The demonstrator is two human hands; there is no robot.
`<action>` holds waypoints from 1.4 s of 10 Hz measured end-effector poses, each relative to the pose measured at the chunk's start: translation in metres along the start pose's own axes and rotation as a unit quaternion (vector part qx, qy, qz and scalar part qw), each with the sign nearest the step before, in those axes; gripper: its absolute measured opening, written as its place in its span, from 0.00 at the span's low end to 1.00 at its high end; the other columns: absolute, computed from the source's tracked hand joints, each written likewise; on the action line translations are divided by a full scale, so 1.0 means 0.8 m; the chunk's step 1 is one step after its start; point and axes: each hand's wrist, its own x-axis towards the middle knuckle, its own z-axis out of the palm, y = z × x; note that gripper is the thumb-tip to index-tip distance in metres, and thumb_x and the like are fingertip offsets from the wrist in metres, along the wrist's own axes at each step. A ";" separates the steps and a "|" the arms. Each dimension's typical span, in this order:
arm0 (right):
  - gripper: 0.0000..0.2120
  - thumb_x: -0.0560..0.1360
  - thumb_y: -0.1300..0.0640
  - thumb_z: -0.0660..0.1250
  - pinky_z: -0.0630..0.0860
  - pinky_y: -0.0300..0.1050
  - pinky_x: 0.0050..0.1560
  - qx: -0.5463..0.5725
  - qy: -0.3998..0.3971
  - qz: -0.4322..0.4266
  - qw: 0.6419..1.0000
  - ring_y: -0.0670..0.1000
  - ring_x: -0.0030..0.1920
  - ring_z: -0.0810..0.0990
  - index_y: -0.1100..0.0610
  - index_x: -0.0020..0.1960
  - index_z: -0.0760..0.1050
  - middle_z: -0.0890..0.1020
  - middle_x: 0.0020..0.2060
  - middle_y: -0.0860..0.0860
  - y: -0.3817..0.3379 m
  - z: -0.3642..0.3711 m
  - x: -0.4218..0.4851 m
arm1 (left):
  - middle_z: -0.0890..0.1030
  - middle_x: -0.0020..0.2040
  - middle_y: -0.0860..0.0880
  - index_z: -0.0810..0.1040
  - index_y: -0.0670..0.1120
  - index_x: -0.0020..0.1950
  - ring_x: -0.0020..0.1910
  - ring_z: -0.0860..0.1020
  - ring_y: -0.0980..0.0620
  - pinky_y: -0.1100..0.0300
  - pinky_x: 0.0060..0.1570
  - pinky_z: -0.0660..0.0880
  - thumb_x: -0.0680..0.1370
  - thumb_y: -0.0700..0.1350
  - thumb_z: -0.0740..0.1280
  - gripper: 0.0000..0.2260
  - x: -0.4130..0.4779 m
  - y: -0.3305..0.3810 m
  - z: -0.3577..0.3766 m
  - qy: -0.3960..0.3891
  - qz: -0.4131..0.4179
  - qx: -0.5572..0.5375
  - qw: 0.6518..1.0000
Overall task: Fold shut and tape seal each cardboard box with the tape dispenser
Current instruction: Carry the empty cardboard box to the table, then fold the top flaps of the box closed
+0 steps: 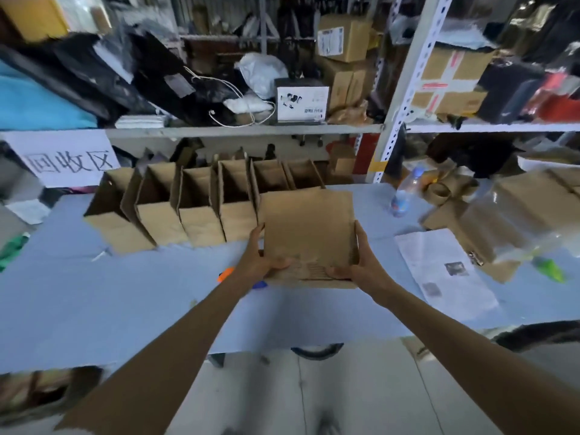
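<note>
I hold a brown cardboard box (pixel 309 230) above the blue table (pixel 94 302), its broad face toward me. My left hand (pixel 263 257) grips its lower left side, thumb on the front. My right hand (pixel 357 262) grips the lower right side, thumb on the front too. Behind it stands a row of several open cardboard boxes (pixel 194 205), flaps up. An orange and blue object (pixel 227 273), perhaps the tape dispenser, lies on the table mostly hidden under my left wrist.
A printed paper sheet (pixel 445 271) lies at right, beside flat cardboard pieces (pixel 489 227) and a plastic bottle (pixel 405 196). A green item (pixel 550 270) sits further right. Cluttered metal shelves (pixel 244 130) rise behind the table. A paper sign (pixel 67 161) hangs at left.
</note>
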 end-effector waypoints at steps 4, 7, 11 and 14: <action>0.49 0.64 0.65 0.76 0.78 0.35 0.49 0.003 -0.116 -0.122 0.986 0.43 0.62 0.69 0.43 0.75 0.53 0.66 0.64 0.37 -0.055 0.067 0.055 | 0.70 0.59 0.47 0.50 0.52 0.70 0.52 0.76 0.47 0.49 0.45 0.79 0.70 0.40 0.76 0.41 -0.021 -0.012 -0.087 0.127 -0.053 0.019 0.990; 0.49 0.69 0.65 0.69 0.69 0.55 0.67 -0.201 -0.189 -0.170 0.946 0.58 0.68 0.69 0.29 0.72 0.45 0.68 0.70 0.56 -0.121 0.191 0.058 | 0.74 0.59 0.46 0.74 0.45 0.61 0.57 0.72 0.47 0.59 0.52 0.65 0.80 0.50 0.61 0.13 -0.034 0.026 -0.224 0.294 0.009 0.050 0.954; 0.21 0.77 0.53 0.67 0.75 0.43 0.59 -0.338 -0.240 -0.290 0.862 0.48 0.56 0.79 0.41 0.68 0.69 0.82 0.54 0.49 -0.178 0.293 0.067 | 0.75 0.56 0.44 0.69 0.41 0.68 0.51 0.74 0.43 0.56 0.48 0.69 0.77 0.55 0.65 0.25 -0.022 0.043 -0.311 0.182 -0.154 0.017 0.971; 0.35 0.78 0.53 0.63 0.73 0.47 0.62 -0.449 -0.293 -0.282 0.796 0.53 0.58 0.77 0.37 0.75 0.46 0.77 0.60 0.54 -0.165 0.314 0.101 | 0.73 0.53 0.42 0.66 0.38 0.68 0.41 0.72 0.49 0.58 0.37 0.69 0.74 0.45 0.67 0.24 -0.004 0.005 -0.349 0.147 -0.230 0.125 0.954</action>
